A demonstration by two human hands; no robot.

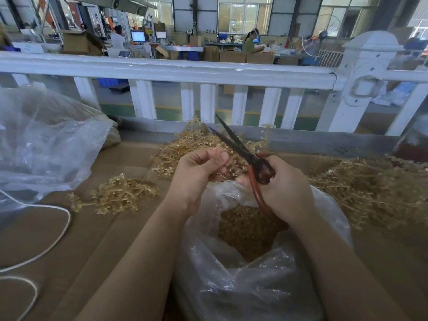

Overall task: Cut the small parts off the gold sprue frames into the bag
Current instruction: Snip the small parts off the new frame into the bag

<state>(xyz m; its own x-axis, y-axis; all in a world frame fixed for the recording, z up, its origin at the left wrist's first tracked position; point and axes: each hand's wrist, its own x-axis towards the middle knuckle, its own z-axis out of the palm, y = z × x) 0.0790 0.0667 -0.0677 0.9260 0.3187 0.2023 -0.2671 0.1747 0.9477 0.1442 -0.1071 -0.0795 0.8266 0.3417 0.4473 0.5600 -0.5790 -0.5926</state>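
Grip, left hand (pixel 199 167): fingers curled round one gold sprue frame (pixel 228 166), thumb pressed on top, held over the bag mouth.
Grip, right hand (pixel 283 184): closed round the red handles of one pair of scissors (pixel 240 151); the two dark blades stand parted, tips pointing up and away from me.
Bag (pixel 266 279): one clear plastic bag between my forearms, mouth open, cut gold parts (pixel 247 230) heaped inside; number too fine to count.
Sprue piles: three I can count on the brown table (pixel 76 239). One to my left (pixel 120 196), one behind my hands (pixel 192 144), one large to my right (pixel 366 188).
Other bags: one large clear bag at far left (pixel 44 144).
Cable: one white cable (pixel 54 242) looping at left edge.
Boundary: one white railing (pixel 166 70) behind the table.
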